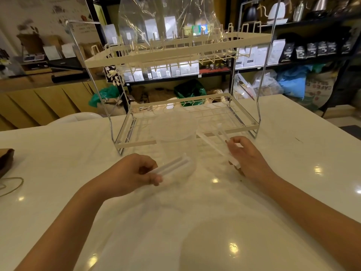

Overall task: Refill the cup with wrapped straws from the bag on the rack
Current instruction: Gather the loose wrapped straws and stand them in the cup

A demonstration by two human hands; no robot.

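Fingers point(154, 178) of left hand point(129, 176) curled closed around a small bundle of wrapped straws point(172, 166), gripped near one end, free ends pointing up and to the right. Right hand point(250, 161) likewise closed, pinching a second lot of wrapped straws point(212, 142) low on their length, tips angled up-left toward the rack point(175, 51). Both bundles held just above the bench point(58, 173), hands apart.

Straws judged very light, thin and only moderately stiff: likely to bend or crease if squeezed hard, and slick in their translucent wrappers, so apt to slide lengthwise out of a loose pinch. Best taken near mid-length, several together, with an even wrap of the fingers rather than a fingertip nip at one end.

Clear plastic bag point(168, 18) standing on upper tier of rack, crinkled, open at top; contents hard to read through the glare. Clear cup point(175, 128) apparently on lower tier, faint against the white; exact rim not certain.

Bench white, glossy, marbled, showing ceiling-light reflections; smooth enough for dropped straws to roll or skid. Brown paper item point(5, 159) and a loop of twine point(11, 184) at far left edge.

Room: shop interior, dark shelving point(293, 22) with kettles and packaged goods behind, sacks point(316, 89) on the floor, wooden cabinets point(48, 98) to the left.
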